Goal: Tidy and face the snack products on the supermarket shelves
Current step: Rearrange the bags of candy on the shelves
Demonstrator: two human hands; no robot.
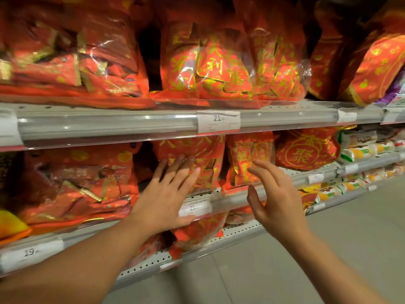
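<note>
Pressing: left hand (166, 194) lies flat on a red and gold snack bag (197, 159) on the middle shelf (236, 199), fingers straight and spread wide, tips on the bag's front, nothing gripped
Hovering: right hand (276, 194) is up just right of that bag, fingers loose and a bit apart, holding nothing; can't tell if the tips touch anything
Beyond right fingertips: second red bag (249, 159) standing upright, clear front with small gold-printed packets inside
Under left thumb: price tag (195, 208) clipped on the shelf edge, thumb resting near it
Left of left fingers: dark gap, then a big slumped bag (81, 183) of red packets
Above both hands: upper shelf rail with a "21" label (218, 121), more red bags (210, 64) on top of it
Right of right hand: round red pouch (304, 150), then white and green packs (359, 148) further along
Below left wrist: another red bag (197, 233) poking out over the perforated lower shelf (238, 233)
Bottom left: tag reading "19" (29, 252)
</note>
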